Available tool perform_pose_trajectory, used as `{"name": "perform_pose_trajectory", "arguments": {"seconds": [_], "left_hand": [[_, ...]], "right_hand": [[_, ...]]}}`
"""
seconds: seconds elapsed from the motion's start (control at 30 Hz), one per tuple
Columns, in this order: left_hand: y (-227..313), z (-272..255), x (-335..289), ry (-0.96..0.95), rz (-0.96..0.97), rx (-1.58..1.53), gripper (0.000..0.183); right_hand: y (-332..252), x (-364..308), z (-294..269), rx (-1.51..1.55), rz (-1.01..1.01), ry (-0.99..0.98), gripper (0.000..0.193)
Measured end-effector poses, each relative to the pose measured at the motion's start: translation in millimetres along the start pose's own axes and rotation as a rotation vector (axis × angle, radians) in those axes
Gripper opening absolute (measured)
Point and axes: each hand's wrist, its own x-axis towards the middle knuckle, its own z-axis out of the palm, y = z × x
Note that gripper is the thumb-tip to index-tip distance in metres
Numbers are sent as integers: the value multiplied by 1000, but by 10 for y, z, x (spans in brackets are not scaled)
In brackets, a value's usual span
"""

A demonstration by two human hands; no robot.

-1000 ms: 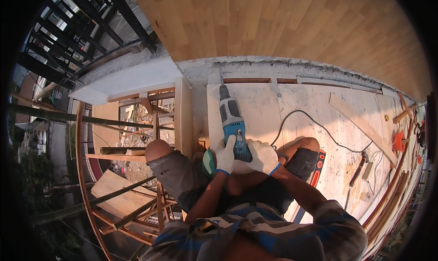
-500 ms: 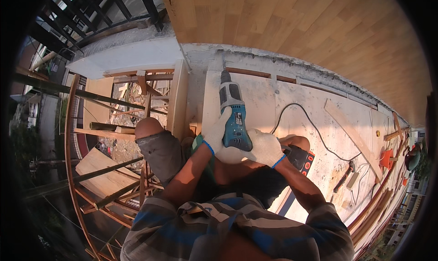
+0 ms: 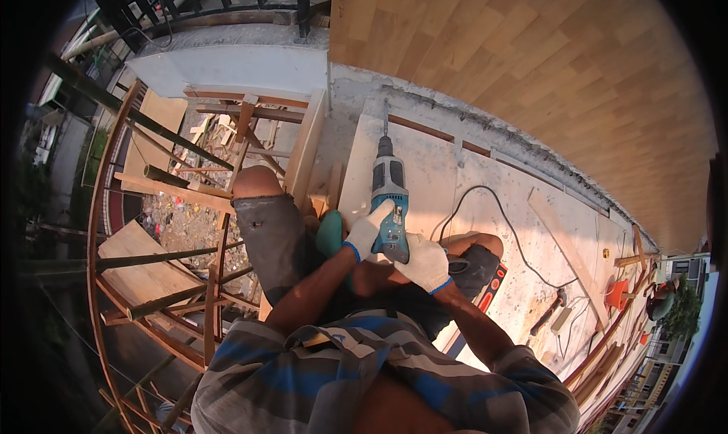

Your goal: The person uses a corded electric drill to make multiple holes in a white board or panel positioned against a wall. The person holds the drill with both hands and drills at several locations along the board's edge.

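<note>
A teal-and-grey hammer drill (image 3: pixel 392 199) points away from me, its long bit (image 3: pixel 385 118) reaching the rough concrete strip (image 3: pixel 350 93). Whether the bit tip is inside the concrete I cannot tell. My left hand (image 3: pixel 369 229), in a white knit glove with a blue cuff, grips the left side of the drill's body. My right hand (image 3: pixel 423 263), gloved the same way, is closed round the rear end, where the handle is hidden beneath the glove. Both sets of fingers are wrapped on the tool. Pale boards (image 3: pixel 425 161) lie under the drill, between my bent knees.
A black cord (image 3: pixel 497 200) curves over the boards. By my right leg lies a red-and-black spirit level (image 3: pixel 494 284); farther right are a hammer (image 3: pixel 547 313), a long wooden strip (image 3: pixel 565 252) and an orange bucket (image 3: pixel 616 294). On the left, timber framing (image 3: pixel 221 282) surrounds an opening above rubble.
The whole view has shifted, so the surroundings sit differently. Slightly more of the bit shows, and my right hand covers less of the drill's rear. Both hands keep their hold.
</note>
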Motion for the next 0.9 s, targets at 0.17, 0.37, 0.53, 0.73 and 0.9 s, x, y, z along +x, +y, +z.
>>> {"name": "perform_pose_trajectory", "arguments": {"seconds": [0.17, 0.37, 0.53, 0.73, 0.9], "left_hand": [[86, 153, -97, 25, 45, 2, 43], [303, 117, 40, 77, 71, 46, 55], [508, 174, -30, 139, 84, 167, 69], [778, 118, 253, 227, 187, 311, 84], [1129, 420, 205, 204, 413, 147, 80]], "right_hand": [[13, 57, -89, -3, -22, 65, 67], [-50, 335, -92, 74, 45, 4, 69], [-215, 417, -198, 131, 114, -33, 59], [-298, 777, -505, 255, 173, -22, 49], [-419, 979, -746, 487, 209, 25, 50]]}}
